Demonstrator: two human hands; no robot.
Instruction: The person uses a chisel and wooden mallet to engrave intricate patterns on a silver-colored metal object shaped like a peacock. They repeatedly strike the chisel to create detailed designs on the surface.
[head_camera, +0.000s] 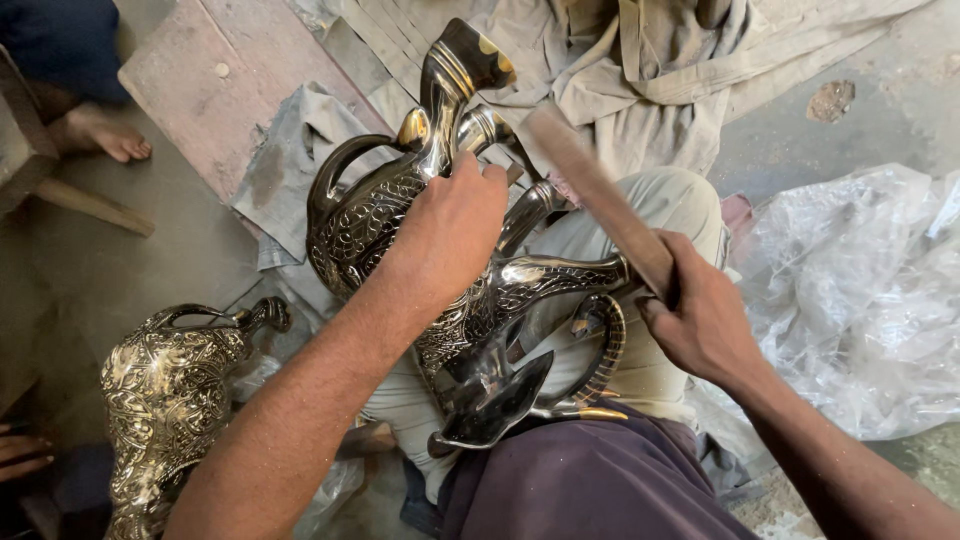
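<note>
From my feed the light is soft daylight, even and fairly bright, with no hard-edged shadows anywhere. The strongest glare sits on the engraved metal ewer (400, 220), where polished bands near its neck throw small white highlights. Right of the ewer, the crumpled clear plastic sheet (860, 300) is washed out and nearly blown to white in its folds. Just right of the ewer's neck, the flat file (600, 200) is smeared by motion blur, its edges ghosted. Left of the ewer and below it, a second ewer (165, 400) lies in dimmer light with duller reflections. I see slight wide-angle stretching towards the corners; the ewer's engraving itself stays sharp.
</note>
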